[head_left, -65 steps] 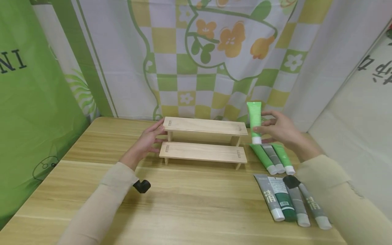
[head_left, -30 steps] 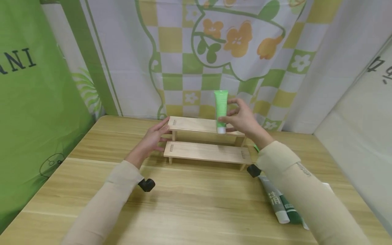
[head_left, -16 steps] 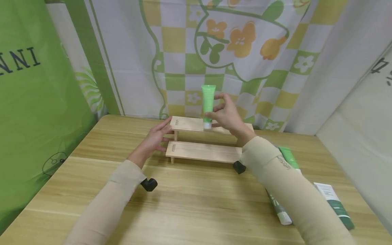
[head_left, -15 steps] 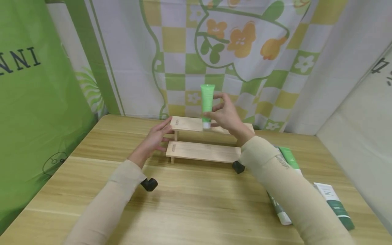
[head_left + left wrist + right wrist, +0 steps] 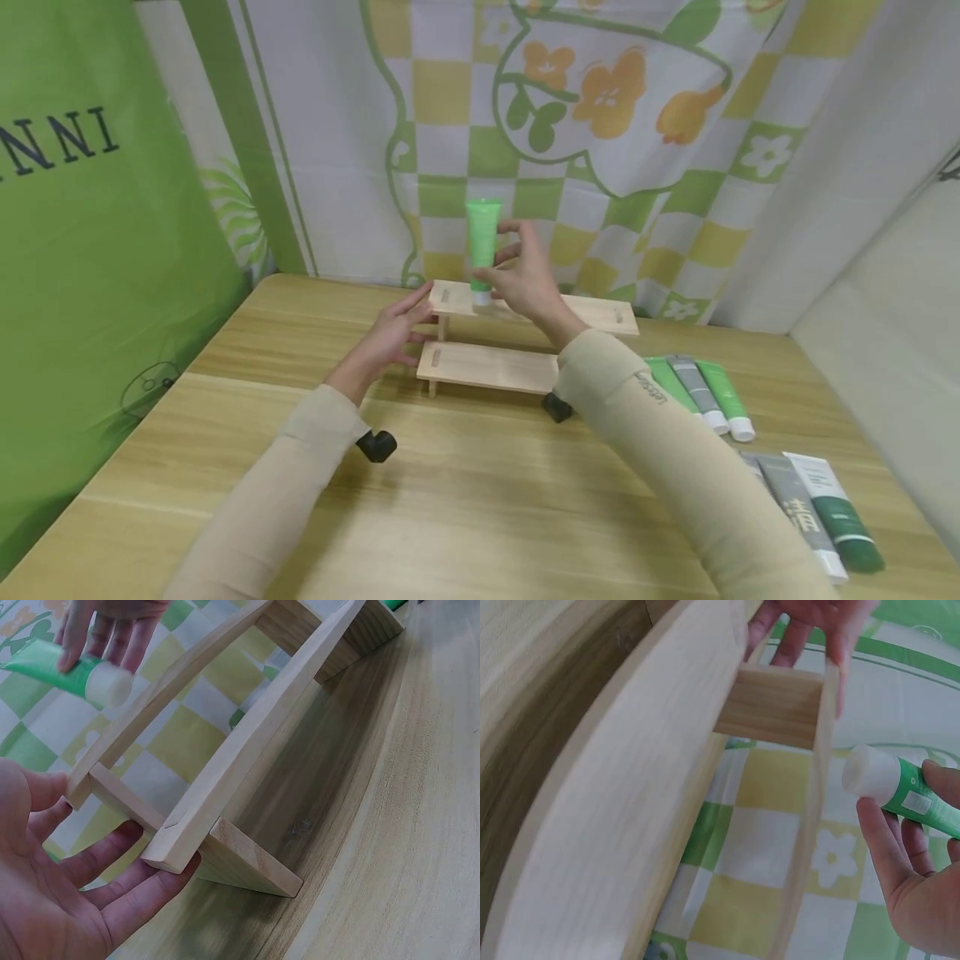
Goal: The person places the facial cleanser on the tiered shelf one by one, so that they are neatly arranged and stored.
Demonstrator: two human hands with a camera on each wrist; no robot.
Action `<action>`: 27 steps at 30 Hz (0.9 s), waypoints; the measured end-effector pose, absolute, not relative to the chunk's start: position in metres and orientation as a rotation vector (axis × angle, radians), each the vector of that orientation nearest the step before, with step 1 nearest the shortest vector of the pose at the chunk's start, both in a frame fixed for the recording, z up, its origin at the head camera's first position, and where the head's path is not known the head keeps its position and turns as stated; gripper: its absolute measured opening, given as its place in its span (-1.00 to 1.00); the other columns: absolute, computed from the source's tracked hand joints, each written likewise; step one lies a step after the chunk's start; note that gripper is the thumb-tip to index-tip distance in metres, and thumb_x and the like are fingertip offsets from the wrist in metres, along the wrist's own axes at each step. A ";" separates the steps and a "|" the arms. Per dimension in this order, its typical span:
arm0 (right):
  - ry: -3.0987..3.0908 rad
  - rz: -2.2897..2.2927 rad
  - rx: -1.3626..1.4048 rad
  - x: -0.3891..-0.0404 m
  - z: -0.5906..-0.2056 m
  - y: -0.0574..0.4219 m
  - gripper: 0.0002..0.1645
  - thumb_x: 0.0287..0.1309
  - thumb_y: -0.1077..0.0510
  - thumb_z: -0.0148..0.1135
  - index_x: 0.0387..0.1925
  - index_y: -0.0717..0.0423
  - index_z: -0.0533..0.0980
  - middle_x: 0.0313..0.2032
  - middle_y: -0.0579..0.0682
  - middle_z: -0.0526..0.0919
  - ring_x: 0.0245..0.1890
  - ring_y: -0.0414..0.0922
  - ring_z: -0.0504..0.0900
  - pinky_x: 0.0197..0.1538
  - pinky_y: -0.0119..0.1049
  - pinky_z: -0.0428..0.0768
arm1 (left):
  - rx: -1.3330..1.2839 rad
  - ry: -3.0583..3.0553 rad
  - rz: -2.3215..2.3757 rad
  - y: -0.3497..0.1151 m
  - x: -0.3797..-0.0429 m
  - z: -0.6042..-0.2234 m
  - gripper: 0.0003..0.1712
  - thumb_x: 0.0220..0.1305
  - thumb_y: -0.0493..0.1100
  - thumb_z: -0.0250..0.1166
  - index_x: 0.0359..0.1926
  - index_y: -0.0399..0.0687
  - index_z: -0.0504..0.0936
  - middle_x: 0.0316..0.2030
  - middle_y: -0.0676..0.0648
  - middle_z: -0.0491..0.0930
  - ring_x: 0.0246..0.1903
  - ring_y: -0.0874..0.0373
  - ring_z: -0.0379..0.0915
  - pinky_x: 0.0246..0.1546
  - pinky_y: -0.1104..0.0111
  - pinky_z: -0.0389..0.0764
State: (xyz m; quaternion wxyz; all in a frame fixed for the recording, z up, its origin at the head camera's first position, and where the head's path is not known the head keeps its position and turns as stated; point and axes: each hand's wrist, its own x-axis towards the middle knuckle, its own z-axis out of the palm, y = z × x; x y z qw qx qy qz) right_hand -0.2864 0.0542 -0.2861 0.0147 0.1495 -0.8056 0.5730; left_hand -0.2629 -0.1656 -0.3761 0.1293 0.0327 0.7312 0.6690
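Green tube (image 5: pixel 482 242) moved left; right sleeve (image 5: pixel 675 450) partly hides lower shelf (image 5: pixel 491 367).

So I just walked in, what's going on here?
A person is holding a green tube in their right grip, cap down, over the upper shelf of a small wooden stand. It looks to be just above the board, not set down. Their left grip touches the stand's left end. More tubes lie on the table, off to the person's right.
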 end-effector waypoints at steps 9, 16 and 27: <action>-2.417 1.774 0.514 -0.289 -0.298 0.034 -0.14 0.16 0.33 0.43 0.37 0.03 0.16 -0.02 0.17 0.46 -0.12 0.05 0.64 -0.19 -0.17 0.71 | 0.102 2.139 1.930 -0.165 -0.262 -0.374 -0.37 0.60 0.16 -0.09 0.58 0.50 0.01 0.38 -0.26 0.31 0.26 -0.32 0.36 0.02 -0.28 0.51; -2.365 1.708 0.479 -0.291 -0.307 0.021 -0.17 0.16 0.31 0.44 0.34 -0.02 0.20 -0.05 0.11 0.50 -0.10 0.01 0.62 -0.03 -0.19 0.64 | 0.104 2.132 1.947 -0.165 -0.262 -0.374 -0.38 0.60 0.14 -0.09 0.58 0.49 0.01 0.37 -0.28 0.33 0.24 -0.32 0.38 -0.01 -0.25 0.55; -2.325 1.654 0.479 -0.291 -0.317 0.011 -0.17 0.15 0.32 0.44 0.34 0.02 0.20 -0.03 0.18 0.52 -0.05 0.08 0.62 0.00 -0.12 0.64 | 0.136 2.143 1.924 -0.166 -0.265 -0.377 -0.38 0.60 0.16 -0.09 0.58 0.50 0.01 0.38 -0.29 0.30 0.26 -0.34 0.35 0.04 -0.33 0.46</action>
